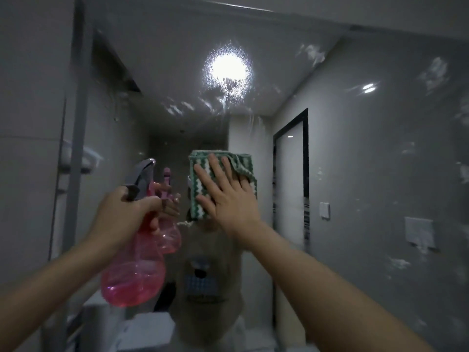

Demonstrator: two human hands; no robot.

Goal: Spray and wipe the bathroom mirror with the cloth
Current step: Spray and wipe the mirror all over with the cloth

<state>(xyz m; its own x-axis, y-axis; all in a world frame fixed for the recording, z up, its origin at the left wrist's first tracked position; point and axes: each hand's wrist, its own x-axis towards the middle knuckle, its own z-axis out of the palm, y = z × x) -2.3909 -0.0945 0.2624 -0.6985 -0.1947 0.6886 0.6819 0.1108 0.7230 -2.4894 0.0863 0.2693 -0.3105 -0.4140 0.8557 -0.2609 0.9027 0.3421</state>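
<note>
The bathroom mirror [355, 153] fills most of the view, speckled with spray droplets and streaks. My right hand [225, 194] presses a green-and-white striped cloth [243, 163] flat against the glass near the centre, fingers spread straight. My left hand [121, 214] grips the neck of a pink translucent spray bottle [134, 275] with a grey trigger head, held up just left of the cloth and close to the glass. The bottle's reflection shows beside it.
A bright ceiling light reflection [228, 69] glares in the upper mirror, with wet runs below it. The mirror's left frame edge [76, 148] meets a grey wall. A dark-framed doorway reflection [291, 179] stands right of the cloth. A pale counter shape lies at the bottom left.
</note>
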